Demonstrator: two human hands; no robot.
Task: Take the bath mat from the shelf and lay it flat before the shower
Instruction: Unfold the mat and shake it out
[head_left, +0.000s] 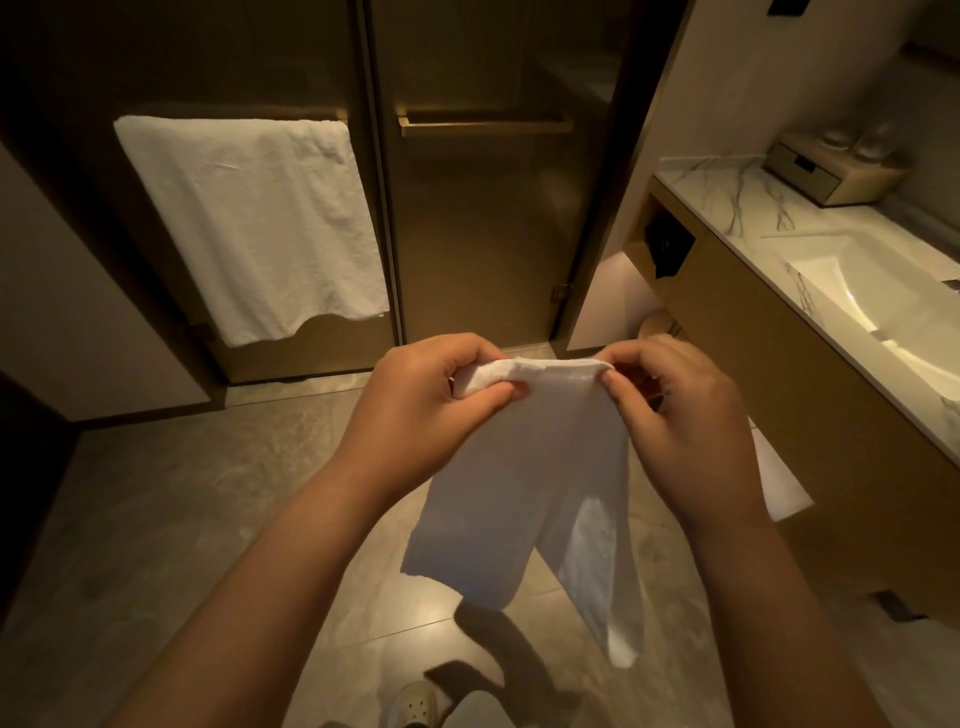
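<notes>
Loosely, soft white bath mat (524, 478), fingers (483, 400) pinching

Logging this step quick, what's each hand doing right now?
Left hand: closed, pinching the top edge of the bath mat.
Right hand: closed, pinching the same edge.

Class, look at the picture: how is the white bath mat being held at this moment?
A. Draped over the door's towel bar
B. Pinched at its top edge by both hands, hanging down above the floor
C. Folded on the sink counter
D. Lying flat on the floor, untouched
B: the left hand and right hand each pinch the bath mat at its top edge, and it hangs loosely above the floor.
</notes>
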